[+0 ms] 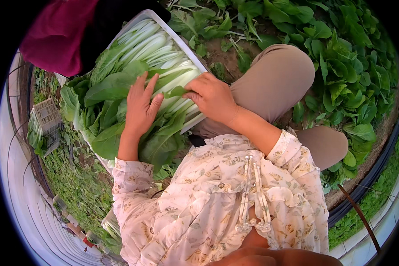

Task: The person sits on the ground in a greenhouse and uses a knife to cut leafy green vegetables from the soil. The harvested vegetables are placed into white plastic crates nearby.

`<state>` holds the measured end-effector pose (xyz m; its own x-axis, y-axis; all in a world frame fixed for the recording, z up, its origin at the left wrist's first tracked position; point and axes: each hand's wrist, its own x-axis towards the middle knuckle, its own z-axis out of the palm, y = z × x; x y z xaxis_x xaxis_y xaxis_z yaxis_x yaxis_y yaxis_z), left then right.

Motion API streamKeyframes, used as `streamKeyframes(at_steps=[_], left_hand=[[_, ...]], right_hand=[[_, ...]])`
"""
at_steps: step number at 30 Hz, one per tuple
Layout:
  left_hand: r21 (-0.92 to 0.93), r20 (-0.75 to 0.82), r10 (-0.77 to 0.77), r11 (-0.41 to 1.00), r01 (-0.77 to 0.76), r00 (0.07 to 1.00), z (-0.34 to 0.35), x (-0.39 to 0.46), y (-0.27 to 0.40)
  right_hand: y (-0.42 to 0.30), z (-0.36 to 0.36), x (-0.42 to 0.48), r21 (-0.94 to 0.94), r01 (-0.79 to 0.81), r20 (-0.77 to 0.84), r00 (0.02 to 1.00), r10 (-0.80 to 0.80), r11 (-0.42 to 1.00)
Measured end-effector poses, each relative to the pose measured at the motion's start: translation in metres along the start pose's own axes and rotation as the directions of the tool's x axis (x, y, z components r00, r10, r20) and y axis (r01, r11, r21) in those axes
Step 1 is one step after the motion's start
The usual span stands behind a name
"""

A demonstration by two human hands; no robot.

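Observation:
A pale plastic crate (183, 41) holds rows of leafy greens with long white stalks (153, 50), their green leaves (109, 86) spread to the left. My left hand (142, 104) rests over the leaves, fingers apart, and no grip on anything shows. At the crate's right side my right hand (211, 96) pinches a green leaf (175, 92) between thumb and fingers. The leaf lies across the white stalks. What lies beneath my left palm is hidden.
Leafy plants (345, 76) grow densely at the right. Loose leaves lie on the soil (216, 50) beyond my bent knee (279, 76). A latticed crate (48, 113) with greens stands at the far left. Another person's magenta clothing (58, 36) is near the crate's upper left.

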<state>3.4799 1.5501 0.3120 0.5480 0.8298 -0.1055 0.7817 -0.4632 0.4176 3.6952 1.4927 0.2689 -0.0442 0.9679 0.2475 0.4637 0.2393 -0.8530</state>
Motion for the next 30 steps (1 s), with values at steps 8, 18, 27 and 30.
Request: streamKeyframes(at_steps=[8,18,27,30], left_hand=[[0.342,0.277,0.018,0.932,-0.117,0.961,-0.008,-0.014,0.037],[0.406,-0.039,0.374,0.853,-0.327,0.927,0.073,0.008,-0.034],[0.408,0.301,0.238,0.843,-0.35,0.924,0.021,0.002,-0.022],[0.327,0.704,-0.181,0.941,-0.087,0.687,-0.024,0.058,0.034]], right_hand=[[0.002,-0.069,0.057,0.869,-0.017,-0.323,0.738,0.593,0.495],[-0.034,-0.208,-0.061,0.255,0.098,-0.817,0.553,0.16,0.962],[0.066,-0.261,-0.355,0.641,-0.13,-0.713,-0.464,0.525,0.756],[0.154,-0.197,-0.47,0.785,-0.428,-0.619,-0.537,0.573,0.448]])
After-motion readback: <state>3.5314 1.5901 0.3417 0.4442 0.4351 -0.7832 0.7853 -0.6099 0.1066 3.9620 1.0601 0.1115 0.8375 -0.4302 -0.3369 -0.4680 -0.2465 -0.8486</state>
